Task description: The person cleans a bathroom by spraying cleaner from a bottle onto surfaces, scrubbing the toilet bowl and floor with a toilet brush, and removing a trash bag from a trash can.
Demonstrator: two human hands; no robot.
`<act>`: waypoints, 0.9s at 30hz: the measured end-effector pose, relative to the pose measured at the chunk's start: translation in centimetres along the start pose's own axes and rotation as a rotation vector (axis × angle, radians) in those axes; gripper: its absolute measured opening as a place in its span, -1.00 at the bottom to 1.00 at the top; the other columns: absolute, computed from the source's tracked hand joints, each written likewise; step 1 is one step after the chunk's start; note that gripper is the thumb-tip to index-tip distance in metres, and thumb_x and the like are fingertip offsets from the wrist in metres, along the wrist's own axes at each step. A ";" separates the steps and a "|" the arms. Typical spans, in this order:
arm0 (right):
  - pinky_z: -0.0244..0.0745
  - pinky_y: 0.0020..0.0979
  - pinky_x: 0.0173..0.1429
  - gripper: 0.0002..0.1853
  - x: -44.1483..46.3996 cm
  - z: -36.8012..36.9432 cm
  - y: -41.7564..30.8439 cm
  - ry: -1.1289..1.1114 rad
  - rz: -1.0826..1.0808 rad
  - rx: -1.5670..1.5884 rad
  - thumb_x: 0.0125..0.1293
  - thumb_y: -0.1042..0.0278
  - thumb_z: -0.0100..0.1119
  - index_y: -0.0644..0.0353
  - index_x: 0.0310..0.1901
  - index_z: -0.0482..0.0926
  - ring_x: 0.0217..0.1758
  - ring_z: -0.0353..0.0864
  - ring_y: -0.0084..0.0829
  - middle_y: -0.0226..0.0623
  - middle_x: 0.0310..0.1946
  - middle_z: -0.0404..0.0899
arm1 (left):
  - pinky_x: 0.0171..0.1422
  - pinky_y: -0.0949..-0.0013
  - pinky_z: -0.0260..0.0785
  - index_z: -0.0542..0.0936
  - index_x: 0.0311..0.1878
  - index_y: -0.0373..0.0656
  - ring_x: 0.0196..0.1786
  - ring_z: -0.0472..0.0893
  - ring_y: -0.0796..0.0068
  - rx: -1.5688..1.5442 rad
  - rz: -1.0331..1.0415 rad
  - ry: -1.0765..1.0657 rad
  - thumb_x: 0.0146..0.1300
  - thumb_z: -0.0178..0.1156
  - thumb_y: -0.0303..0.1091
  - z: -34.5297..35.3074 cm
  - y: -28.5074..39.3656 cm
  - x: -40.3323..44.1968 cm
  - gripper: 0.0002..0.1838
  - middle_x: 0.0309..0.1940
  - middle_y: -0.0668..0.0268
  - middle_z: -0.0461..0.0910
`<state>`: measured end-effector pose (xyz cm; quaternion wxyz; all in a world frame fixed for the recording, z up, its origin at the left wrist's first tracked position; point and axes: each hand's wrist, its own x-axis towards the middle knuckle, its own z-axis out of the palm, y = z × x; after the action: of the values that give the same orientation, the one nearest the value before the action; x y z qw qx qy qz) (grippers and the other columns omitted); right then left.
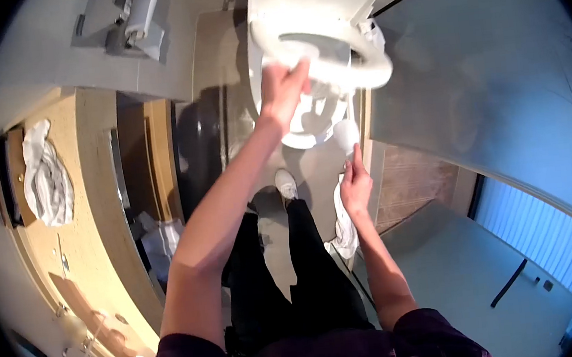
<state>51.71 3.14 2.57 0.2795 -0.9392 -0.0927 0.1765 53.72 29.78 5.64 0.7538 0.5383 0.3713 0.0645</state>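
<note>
A white toilet (266, 84) stands at top centre, its ring-shaped seat (375, 66) tilted partway up over the bowl. My left hand (284, 90) is at the seat's near left side, fingers closed and somewhat blurred; glare hides what they grip. Lower right of the bowl, my right hand (356, 187) is closed round the thin handle of a white brush (346, 135), whose head points up toward the toilet.
On the left, a crumpled white towel (47, 175) lies on a wooden counter (104, 217). A toilet paper roll (141, 17) hangs on the wall at upper left. Frosted glass (468, 71) borders the right. A white cloth (343, 224) is low, beside my right forearm.
</note>
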 end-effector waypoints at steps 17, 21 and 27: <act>0.54 -0.05 -0.13 -0.51 2.8 6.4 8.0 -0.437 -0.334 -0.278 0.44 0.39 0.01 0.11 0.40 0.45 -0.21 0.69 0.15 0.24 -0.23 0.65 | 0.15 0.20 0.52 0.40 0.05 -0.51 0.04 0.67 0.07 -0.030 0.170 0.380 0.27 0.33 -0.16 2.5 -0.5 1.3 -0.44 -0.06 -0.13 0.62; 0.56 -0.11 -0.07 -0.52 6.1 3.0 7.4 -0.380 -0.413 -0.064 0.50 0.37 -0.02 0.13 0.42 0.43 -0.14 0.71 0.15 0.32 -0.18 0.64 | 0.26 0.17 0.45 0.27 0.11 -0.55 0.16 0.60 0.01 -0.021 0.110 0.372 0.32 0.24 -0.12 3.4 -1.0 0.5 -0.36 0.00 -0.22 0.56; 0.51 -0.24 -0.12 -0.41 4.9 5.6 9.8 -0.293 -0.362 -0.117 0.49 0.39 -0.01 0.16 0.54 0.24 -0.31 0.56 -0.29 -0.05 -0.19 0.68 | 0.15 0.09 0.52 0.17 0.14 -0.50 0.06 0.66 -0.07 0.005 -0.071 0.392 0.40 0.12 -0.16 4.4 -2.9 -1.0 -0.42 -0.09 -0.15 0.61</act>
<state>54.82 -0.89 -8.60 0.2350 -0.8862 -0.3092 0.2525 54.90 24.76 4.26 0.6676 0.5040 0.5296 0.1406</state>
